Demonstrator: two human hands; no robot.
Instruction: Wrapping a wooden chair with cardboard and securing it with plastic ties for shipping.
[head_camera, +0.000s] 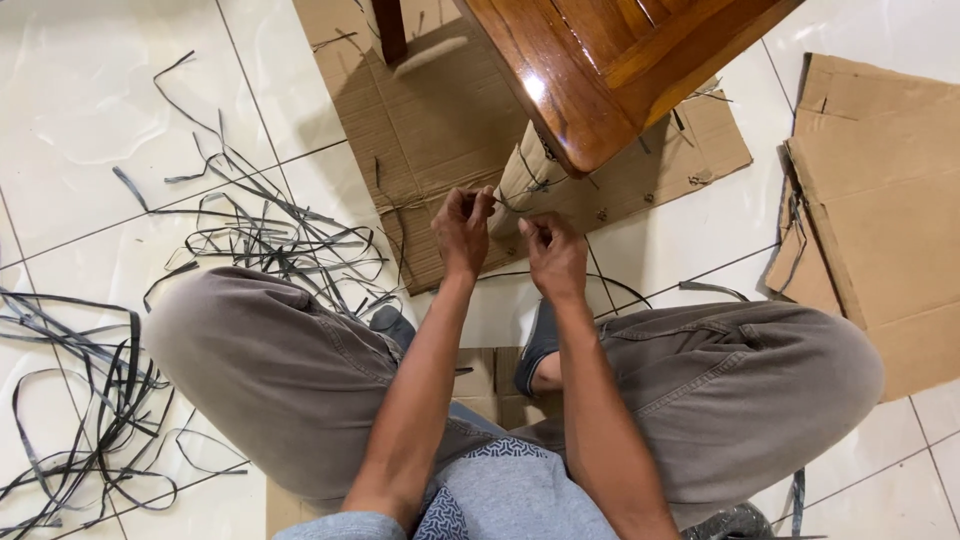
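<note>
The person sits cross-legged on the tiled floor (90, 110), both hands raised to the wrapped leg (524, 178) of a glossy wooden chair (590, 70) that stands on a flattened cardboard sheet (440, 130). The left hand (463, 232) has its fingers curled tight, pinching a thin dark strap (500, 200) that runs across to the leg, while the right hand (553, 255) is closed in a loose fist just beside it; I cannot tell what it grips. Cut black straps (250, 235) lie scattered over the floor to the left, and another cardboard piece (880, 200) lies at the right.
</note>
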